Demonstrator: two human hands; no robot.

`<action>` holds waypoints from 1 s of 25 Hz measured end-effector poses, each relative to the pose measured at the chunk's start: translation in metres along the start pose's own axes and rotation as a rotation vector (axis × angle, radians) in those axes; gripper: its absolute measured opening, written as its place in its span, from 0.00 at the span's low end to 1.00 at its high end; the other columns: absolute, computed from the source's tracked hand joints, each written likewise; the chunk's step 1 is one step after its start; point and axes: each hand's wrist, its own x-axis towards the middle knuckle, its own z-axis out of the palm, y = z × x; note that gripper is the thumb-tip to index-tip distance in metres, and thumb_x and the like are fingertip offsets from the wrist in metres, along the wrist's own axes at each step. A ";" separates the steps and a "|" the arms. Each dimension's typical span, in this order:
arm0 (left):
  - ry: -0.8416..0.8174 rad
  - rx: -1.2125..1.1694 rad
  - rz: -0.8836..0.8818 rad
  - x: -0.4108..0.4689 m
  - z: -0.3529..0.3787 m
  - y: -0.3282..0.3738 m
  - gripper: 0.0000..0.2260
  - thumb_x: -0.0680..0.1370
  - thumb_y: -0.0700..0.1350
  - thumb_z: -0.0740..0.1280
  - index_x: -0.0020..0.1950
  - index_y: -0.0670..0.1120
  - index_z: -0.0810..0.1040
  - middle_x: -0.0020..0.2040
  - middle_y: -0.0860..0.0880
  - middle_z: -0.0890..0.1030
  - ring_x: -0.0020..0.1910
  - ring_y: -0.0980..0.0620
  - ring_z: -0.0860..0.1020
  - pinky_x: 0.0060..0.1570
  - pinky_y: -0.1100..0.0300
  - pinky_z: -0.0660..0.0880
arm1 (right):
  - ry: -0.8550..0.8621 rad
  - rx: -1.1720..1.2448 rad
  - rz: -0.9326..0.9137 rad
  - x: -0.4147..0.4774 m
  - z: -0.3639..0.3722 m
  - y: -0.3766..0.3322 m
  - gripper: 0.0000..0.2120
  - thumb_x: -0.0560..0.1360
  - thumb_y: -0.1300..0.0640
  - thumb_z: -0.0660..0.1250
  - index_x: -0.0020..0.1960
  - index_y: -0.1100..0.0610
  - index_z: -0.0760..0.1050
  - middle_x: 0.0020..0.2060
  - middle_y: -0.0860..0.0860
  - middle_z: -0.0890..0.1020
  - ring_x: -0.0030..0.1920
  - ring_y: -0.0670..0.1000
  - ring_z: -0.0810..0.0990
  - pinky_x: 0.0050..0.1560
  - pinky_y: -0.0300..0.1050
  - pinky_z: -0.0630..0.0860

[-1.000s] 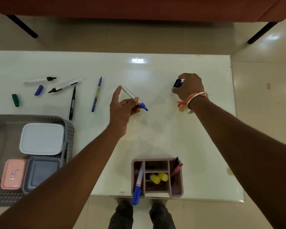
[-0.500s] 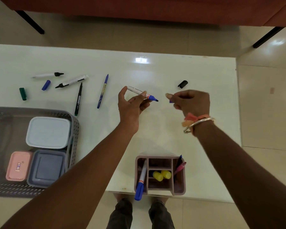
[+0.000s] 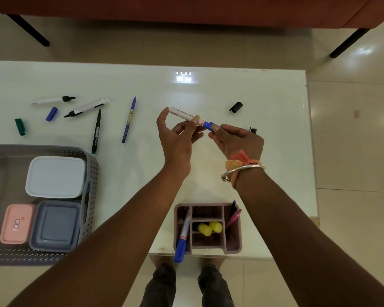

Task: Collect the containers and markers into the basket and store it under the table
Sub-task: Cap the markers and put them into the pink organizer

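Note:
My left hand (image 3: 177,138) holds a white marker (image 3: 183,114) with a blue tip above the middle of the white table (image 3: 208,89). My right hand (image 3: 237,140) presses a blue cap (image 3: 211,126) onto that tip. The grey basket (image 3: 91,173) at the left holds a white container (image 3: 56,176), a pink container (image 3: 16,223) and a grey-blue container (image 3: 56,226). Loose markers lie at the left: two white ones (image 3: 51,100) (image 3: 87,108), a thin black pen (image 3: 97,131) and a blue pen (image 3: 129,119).
A pink organiser (image 3: 233,244) at the near edge holds a blue-capped marker (image 3: 182,240), yellow caps (image 3: 210,228) and pens. Loose caps lie about: black (image 3: 236,107), blue (image 3: 52,114), green (image 3: 20,126). Another small black piece (image 3: 253,130) shows behind my right hand.
My right hand picked a blue cap off the table beside the black cap and brought it left to the marker's tip. My left hand stayed near the middle with the marker.

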 end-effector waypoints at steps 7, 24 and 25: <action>-0.041 -0.107 0.029 -0.009 -0.008 -0.001 0.35 0.74 0.32 0.74 0.74 0.49 0.62 0.49 0.40 0.86 0.48 0.43 0.86 0.52 0.50 0.83 | -0.016 0.048 0.062 -0.007 -0.004 0.002 0.06 0.67 0.68 0.77 0.43 0.67 0.82 0.37 0.61 0.85 0.38 0.57 0.87 0.42 0.42 0.83; 0.006 0.079 0.057 -0.025 -0.100 0.010 0.14 0.83 0.50 0.63 0.60 0.40 0.74 0.52 0.36 0.84 0.47 0.37 0.85 0.48 0.49 0.81 | -0.286 -0.786 -0.501 -0.135 -0.068 -0.014 0.09 0.68 0.57 0.76 0.48 0.51 0.82 0.39 0.42 0.84 0.40 0.40 0.84 0.41 0.28 0.78; 0.012 0.105 0.058 -0.027 -0.107 0.009 0.14 0.83 0.50 0.63 0.60 0.40 0.75 0.51 0.36 0.85 0.46 0.38 0.85 0.48 0.50 0.80 | -0.326 -0.850 -0.531 -0.148 -0.074 -0.007 0.10 0.68 0.56 0.75 0.49 0.50 0.81 0.40 0.40 0.83 0.42 0.38 0.83 0.41 0.26 0.77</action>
